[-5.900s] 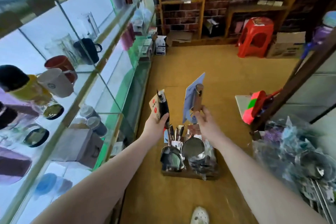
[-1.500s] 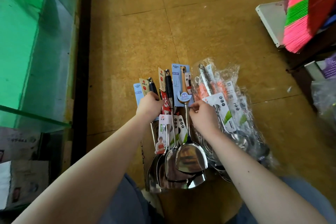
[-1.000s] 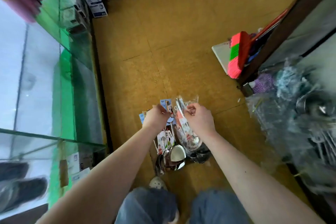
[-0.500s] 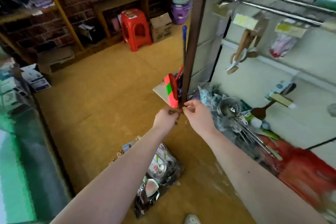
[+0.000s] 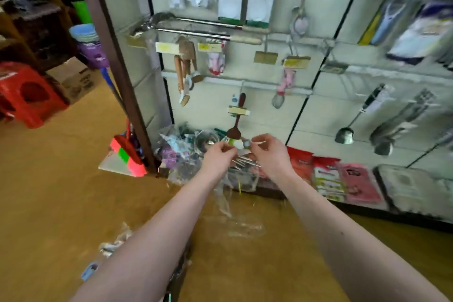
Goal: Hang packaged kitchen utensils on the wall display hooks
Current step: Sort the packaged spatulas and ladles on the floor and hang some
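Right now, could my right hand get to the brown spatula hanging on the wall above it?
Probably yes. The brown spatula hangs just above the right hand with nothing between them, though that hand and the left hand both pinch the clear-bagged utensil, so it must let go first.

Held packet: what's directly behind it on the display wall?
Behind the packet, pinched by left hand and right hand, hangs a dark spatula, with a yellow tag across its handle. The hands partly cover the bagged pile below.
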The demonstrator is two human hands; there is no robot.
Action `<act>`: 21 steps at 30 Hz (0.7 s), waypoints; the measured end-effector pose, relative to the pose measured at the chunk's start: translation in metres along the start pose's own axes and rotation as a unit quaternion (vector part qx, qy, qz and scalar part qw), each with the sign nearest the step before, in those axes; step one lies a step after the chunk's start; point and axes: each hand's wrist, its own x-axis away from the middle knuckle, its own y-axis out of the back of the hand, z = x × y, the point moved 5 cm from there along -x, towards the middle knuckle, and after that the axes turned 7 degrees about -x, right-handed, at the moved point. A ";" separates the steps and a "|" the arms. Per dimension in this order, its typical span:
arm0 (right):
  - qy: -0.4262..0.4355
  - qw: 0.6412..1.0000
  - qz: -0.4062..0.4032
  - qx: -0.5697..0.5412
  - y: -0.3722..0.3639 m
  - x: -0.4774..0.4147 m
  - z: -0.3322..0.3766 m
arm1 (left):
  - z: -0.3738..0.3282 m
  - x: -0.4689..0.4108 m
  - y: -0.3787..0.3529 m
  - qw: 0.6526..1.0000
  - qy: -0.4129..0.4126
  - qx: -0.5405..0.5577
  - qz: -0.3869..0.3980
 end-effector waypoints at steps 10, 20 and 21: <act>-0.022 0.991 -0.114 -0.073 0.205 0.010 -0.078 | -0.122 0.040 -0.178 0.993 -0.077 -0.006 0.090; -0.053 0.970 -0.162 -0.173 0.383 0.017 -0.187 | -0.211 0.082 -0.368 0.980 -0.109 -0.051 0.157; -0.054 0.969 -0.163 -0.178 0.393 0.017 -0.194 | -0.215 0.084 -0.379 0.979 -0.110 -0.056 0.160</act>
